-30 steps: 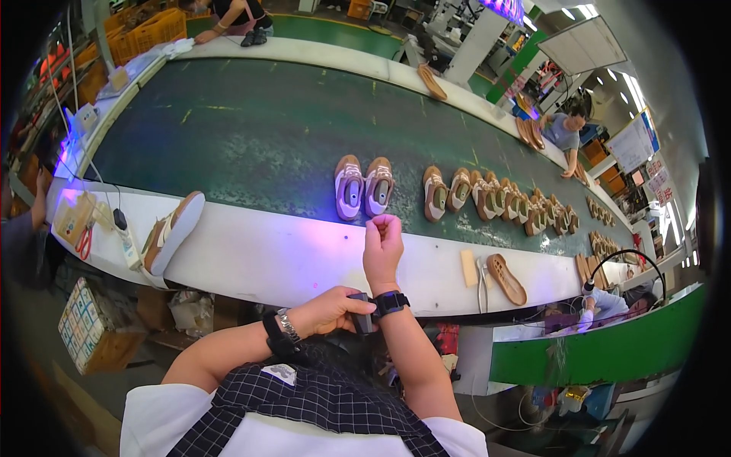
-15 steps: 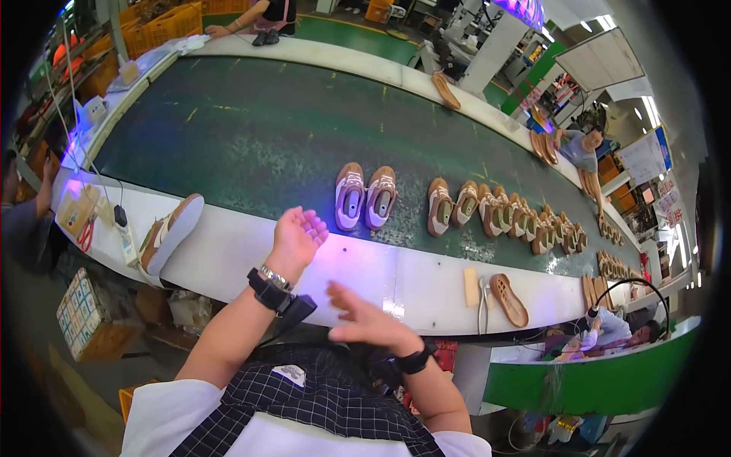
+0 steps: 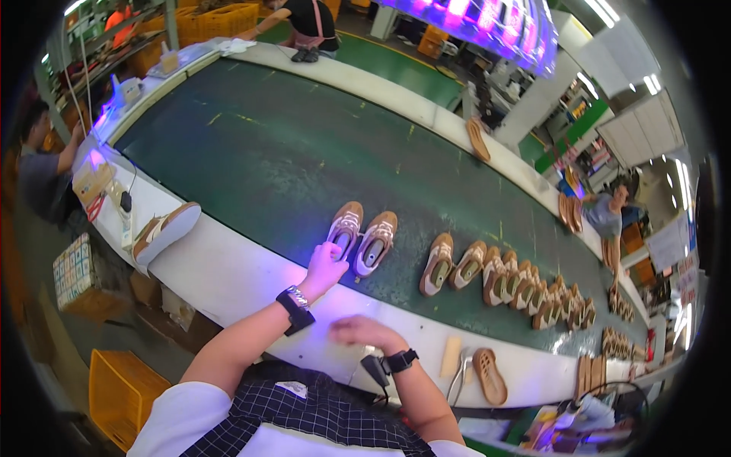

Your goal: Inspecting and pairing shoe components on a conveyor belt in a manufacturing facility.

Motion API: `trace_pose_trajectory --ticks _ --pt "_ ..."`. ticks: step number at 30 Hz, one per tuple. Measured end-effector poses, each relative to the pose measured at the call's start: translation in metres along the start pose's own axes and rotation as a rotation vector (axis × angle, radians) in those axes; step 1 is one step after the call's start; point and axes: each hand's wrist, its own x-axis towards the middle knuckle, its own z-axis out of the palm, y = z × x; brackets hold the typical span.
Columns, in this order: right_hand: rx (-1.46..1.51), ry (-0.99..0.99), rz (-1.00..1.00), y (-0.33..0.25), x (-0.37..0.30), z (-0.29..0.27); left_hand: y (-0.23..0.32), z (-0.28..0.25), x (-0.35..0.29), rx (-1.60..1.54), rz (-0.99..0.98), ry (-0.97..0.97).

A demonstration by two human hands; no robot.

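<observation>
A pair of brown and white sneakers with white laces stands on the green conveyor belt [image 3: 266, 175], toes pointing away from me, with lasts inside. My left hand [image 3: 327, 266] is at the heel of the left sneaker [image 3: 346, 222], fingers closed on its rear edge. Close beside it on the right, the other sneaker [image 3: 378, 242] is untouched. My right hand [image 3: 365, 333] hovers over the white table edge [image 3: 255, 282], nearer to me and apart from the shoes. Motion smears its fingers, and no object shows in it.
Several similar sneakers [image 3: 438, 266] line the belt to the right. On the near ledge lie a tan sole [image 3: 489, 375], metal pincers [image 3: 459, 377] and a pale yellow block [image 3: 451, 356]. A sneaker on its side [image 3: 166, 232] and red scissors [image 3: 95, 207] lie left. Co-workers stand around the belt.
My left hand has reached forward from above the ledge and closed on the left sneaker's heel. My right hand stays over the ledge. The whole view has shifted.
</observation>
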Motion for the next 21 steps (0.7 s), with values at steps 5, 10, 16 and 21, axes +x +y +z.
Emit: trace_pose_trajectory --ticks 5,10,16,21 --pt "0.247 1.124 -0.085 0.038 0.061 -0.106 -0.018 0.013 0.048 0.592 -0.162 0.159" --pt "0.11 1.222 -0.008 0.046 0.131 -0.123 -0.042 0.03 0.068 0.527 -0.223 -0.04" --pt "0.494 1.164 -0.077 0.074 0.122 -0.15 -0.025 0.022 0.079 0.194 -0.21 -0.066" --pt "0.822 0.652 -0.302 0.043 0.047 -0.102 0.005 -0.031 0.034 -0.547 -0.364 -0.303"
